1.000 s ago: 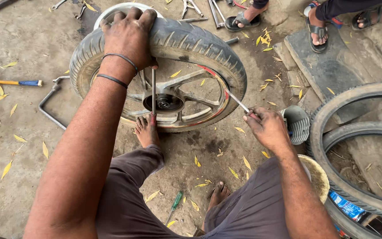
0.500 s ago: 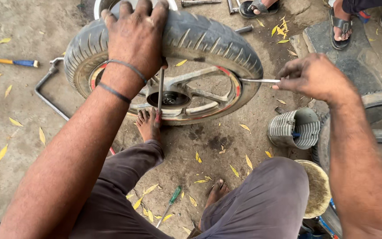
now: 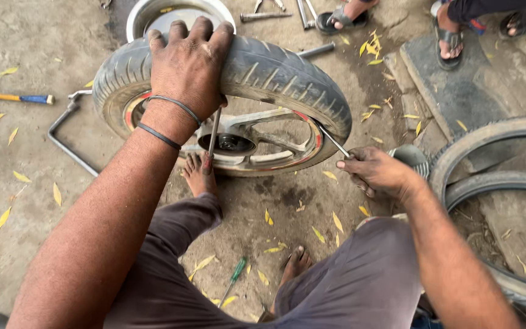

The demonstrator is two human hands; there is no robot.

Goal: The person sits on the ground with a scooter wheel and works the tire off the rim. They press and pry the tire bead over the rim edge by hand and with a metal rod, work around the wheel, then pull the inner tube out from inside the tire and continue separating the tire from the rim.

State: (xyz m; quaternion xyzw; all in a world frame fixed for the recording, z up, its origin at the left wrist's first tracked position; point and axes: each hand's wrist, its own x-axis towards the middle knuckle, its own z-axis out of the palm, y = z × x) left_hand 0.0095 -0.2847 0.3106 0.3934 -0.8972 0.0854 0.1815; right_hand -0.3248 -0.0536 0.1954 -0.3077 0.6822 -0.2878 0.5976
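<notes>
The left hand (image 3: 189, 64) presses flat on the tyre (image 3: 275, 76); the right hand (image 3: 375, 173) grips a metal lever (image 3: 334, 141) wedged at its right rim.

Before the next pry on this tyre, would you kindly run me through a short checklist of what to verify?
1. Left hand presses down on the tyre tread: ok.
2. Right hand has its grip shut on the metal lever: ok.
3. Lever tip sits at the tyre's edge by the rim: ok; how deep it goes, cannot tell.
4. Second metal bar stands near the hub, close to the bare foot: not ok.
5. Wheel steady on the ground: cannot tell.
6. Green screwdriver lies on the ground between the legs, clear of the wheel: ok.
</notes>
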